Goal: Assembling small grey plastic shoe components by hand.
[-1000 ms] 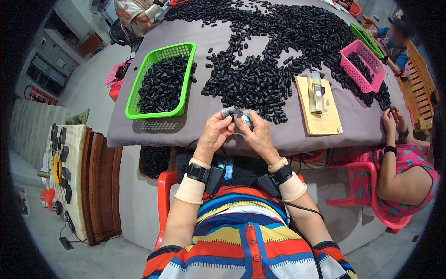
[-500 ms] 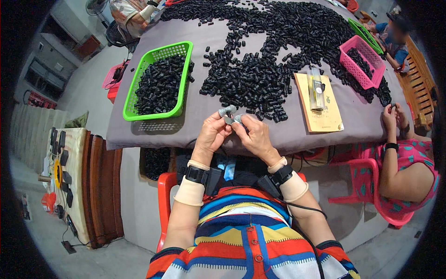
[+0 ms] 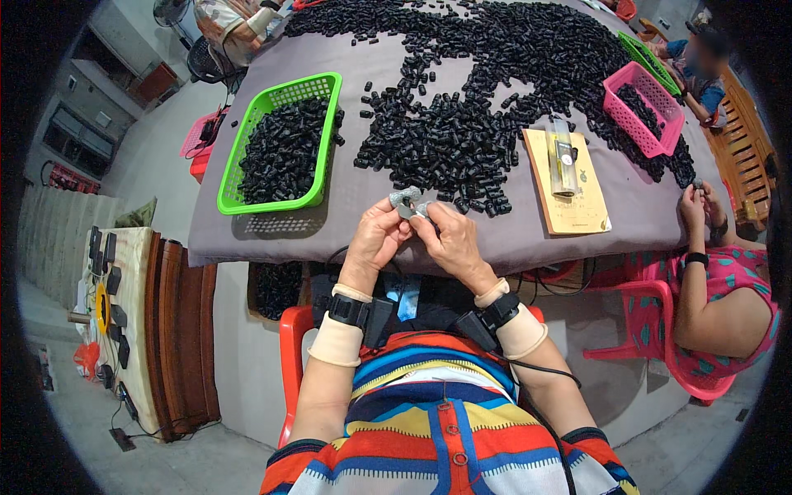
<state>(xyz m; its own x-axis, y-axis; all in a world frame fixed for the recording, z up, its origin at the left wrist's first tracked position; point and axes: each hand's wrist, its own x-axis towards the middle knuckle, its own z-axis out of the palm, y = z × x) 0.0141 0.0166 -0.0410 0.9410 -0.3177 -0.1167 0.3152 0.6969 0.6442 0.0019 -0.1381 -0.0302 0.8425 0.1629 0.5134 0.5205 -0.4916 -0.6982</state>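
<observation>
My left hand (image 3: 378,235) and my right hand (image 3: 453,245) meet above the near edge of the cloth-covered table. Both are closed in a pinch, fingertips almost touching. Grey coverings (image 3: 404,197) wrap the fingertips. Whatever small piece sits between them is too hidden to name. Just beyond my hands spreads a big heap of small black cylindrical pieces (image 3: 445,144). To the left stands a green plastic basket (image 3: 224,200) filled with the same kind of black pieces.
On the right lie a yellow notebook (image 3: 577,216) and a clear plastic case (image 3: 563,177). Beyond are a pink basket (image 3: 612,103) and another green basket (image 3: 648,64). A co-worker's hands (image 3: 697,202) work at the right edge. More people sit around the table.
My left fingertips, in their grey covering, have shifted and turned slightly against the right ones. Both hands otherwise keep their place.
</observation>
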